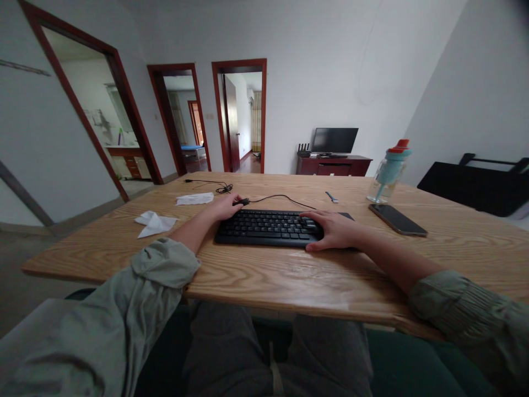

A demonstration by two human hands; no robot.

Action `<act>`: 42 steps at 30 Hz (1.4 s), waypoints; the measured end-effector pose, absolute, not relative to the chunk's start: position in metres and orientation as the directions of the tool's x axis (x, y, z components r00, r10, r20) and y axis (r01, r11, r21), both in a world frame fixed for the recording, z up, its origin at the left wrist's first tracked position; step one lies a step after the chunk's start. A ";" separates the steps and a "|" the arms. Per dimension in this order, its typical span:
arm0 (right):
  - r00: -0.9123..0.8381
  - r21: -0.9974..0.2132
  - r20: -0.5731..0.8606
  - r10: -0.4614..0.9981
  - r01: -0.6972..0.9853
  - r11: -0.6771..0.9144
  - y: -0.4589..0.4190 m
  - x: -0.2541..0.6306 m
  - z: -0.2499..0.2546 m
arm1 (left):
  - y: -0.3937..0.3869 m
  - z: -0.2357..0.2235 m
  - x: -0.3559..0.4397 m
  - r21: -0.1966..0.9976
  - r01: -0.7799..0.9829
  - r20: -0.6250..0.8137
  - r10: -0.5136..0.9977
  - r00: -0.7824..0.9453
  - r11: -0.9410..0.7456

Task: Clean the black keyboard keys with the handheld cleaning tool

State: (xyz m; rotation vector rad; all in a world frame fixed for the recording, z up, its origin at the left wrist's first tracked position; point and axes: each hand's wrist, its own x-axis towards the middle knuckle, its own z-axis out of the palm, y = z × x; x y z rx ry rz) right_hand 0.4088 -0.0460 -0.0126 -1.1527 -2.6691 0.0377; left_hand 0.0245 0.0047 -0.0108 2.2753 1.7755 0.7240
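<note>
A black keyboard (pixel 264 227) lies flat on the wooden table in front of me. My left hand (pixel 226 208) is at its back left corner, fingers closed on a dark bundled piece of black cable (pixel 243 202). From there the thin cord runs right, behind the keyboard. Across the keyboard's right part rests my right hand (pixel 336 229), its fingers over the keys and its thumb at the front edge, gripping it. Part of the right-hand keys is hidden beneath that hand.
Left on the table (pixel 256 275) are a crumpled white tissue (pixel 155 223), a folded tissue (pixel 194 198) and another black cable (pixel 224 188). A small blue-and-white brush-like tool (pixel 332 197) lies farther back. A water bottle (pixel 388 173) and a phone (pixel 397 219) are at the right.
</note>
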 end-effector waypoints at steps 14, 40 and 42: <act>-0.503 -0.564 0.452 0.737 0.479 0.673 -0.052 0.349 0.017 | -0.047 0.026 0.152 0.735 0.140 0.599 0.732 0.324 -0.664; -0.521 -0.673 0.409 0.749 0.382 0.634 -0.069 0.352 -0.003 | -0.066 0.015 0.100 0.344 0.661 0.300 0.746 0.595 -0.666; -0.534 -0.641 0.426 0.731 0.392 0.660 -0.070 0.350 -0.004 | -0.073 0.014 0.111 0.311 0.641 0.277 0.712 0.645 -0.702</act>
